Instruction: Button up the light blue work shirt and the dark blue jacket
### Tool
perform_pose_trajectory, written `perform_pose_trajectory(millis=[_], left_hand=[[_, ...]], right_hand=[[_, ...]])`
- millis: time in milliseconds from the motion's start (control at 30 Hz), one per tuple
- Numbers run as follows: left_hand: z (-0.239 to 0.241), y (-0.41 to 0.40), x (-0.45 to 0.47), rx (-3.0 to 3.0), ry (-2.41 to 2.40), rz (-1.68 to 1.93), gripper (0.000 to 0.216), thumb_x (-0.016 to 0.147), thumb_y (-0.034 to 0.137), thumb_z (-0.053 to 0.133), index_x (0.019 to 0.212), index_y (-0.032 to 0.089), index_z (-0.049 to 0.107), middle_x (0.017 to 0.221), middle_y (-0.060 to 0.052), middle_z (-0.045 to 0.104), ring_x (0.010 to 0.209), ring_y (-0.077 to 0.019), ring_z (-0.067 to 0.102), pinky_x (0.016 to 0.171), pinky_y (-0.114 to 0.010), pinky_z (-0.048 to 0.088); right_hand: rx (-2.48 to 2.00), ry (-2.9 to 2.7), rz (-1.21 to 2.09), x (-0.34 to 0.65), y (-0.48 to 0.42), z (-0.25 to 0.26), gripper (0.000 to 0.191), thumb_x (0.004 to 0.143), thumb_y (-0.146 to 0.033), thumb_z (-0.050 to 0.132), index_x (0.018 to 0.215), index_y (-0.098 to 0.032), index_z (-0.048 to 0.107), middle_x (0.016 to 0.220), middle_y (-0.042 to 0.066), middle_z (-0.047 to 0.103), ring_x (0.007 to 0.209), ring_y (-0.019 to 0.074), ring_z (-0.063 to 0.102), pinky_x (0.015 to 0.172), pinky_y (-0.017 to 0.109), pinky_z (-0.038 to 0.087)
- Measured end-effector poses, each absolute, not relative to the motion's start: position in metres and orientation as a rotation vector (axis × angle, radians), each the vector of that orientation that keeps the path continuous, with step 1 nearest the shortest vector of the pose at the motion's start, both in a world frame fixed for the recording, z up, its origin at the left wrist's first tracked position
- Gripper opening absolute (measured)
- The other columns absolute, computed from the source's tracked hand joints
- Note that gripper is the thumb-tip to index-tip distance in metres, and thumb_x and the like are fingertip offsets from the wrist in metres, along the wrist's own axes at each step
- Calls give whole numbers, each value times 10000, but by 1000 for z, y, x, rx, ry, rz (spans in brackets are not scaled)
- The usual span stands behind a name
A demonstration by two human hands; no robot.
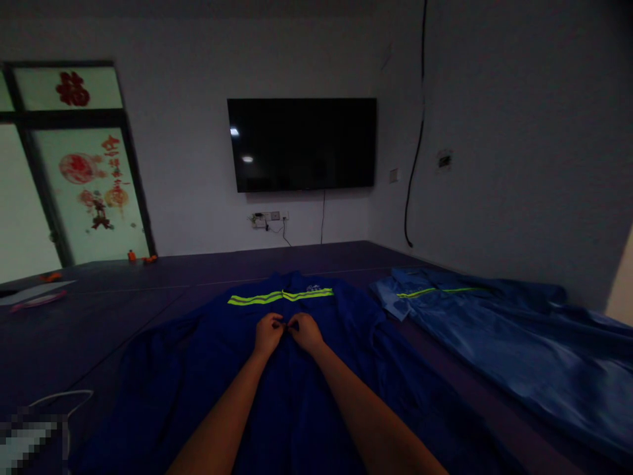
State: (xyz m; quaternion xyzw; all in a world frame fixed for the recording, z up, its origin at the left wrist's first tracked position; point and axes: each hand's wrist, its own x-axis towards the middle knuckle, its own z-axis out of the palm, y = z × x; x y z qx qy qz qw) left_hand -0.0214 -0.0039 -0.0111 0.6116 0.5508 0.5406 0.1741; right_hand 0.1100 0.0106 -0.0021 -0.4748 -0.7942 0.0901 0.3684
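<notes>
A dark blue work jacket (306, 366) lies spread on the purple table in front of me, its sleeves out to both sides. Yellow-green reflective strips (254, 299) cross its chest, with small light lettering above the right one. At the front opening, just below the strips, my left hand (270, 333) pinches the jacket's edge. My right hand (304, 332) pinches the edge right beside it, the fingertips almost meeting. Whether a button or a zip lies between the fingers is too small and dark to tell.
A lighter blue work jacket (494, 330) lies to the right. The purple tabletop (163, 303) reaches to the wall, where a black television (304, 145) hangs. A white cable (74, 394) lies at the lower left; small orange objects (131, 256) stand near the glass door (84, 191).
</notes>
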Motion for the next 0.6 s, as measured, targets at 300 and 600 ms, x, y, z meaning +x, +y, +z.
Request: perform_pose_trajectory(millis=[300, 600], left_hand=[[-12, -2, -20, 1740, 1571, 1537, 163, 669, 128, 564, 820, 131, 623, 608, -2, 627, 589, -123, 598, 577, -217, 441], [-10, -4, -19, 1763, 1579, 1528, 145, 668, 106, 585, 799, 132, 641, 690, -26, 651, 649, -122, 608, 631, -227, 457]], right_hand=[[-1238, -2033, 230, 110, 11, -2, 90, 674, -112, 592, 725, -169, 639, 836, 47, 655, 844, 164, 586, 780, 248, 407], [-1223, -2035, 234, 110, 11, -2, 75, 670, -117, 602, 704, -176, 635, 813, 39, 660, 818, 162, 591, 757, 242, 410]])
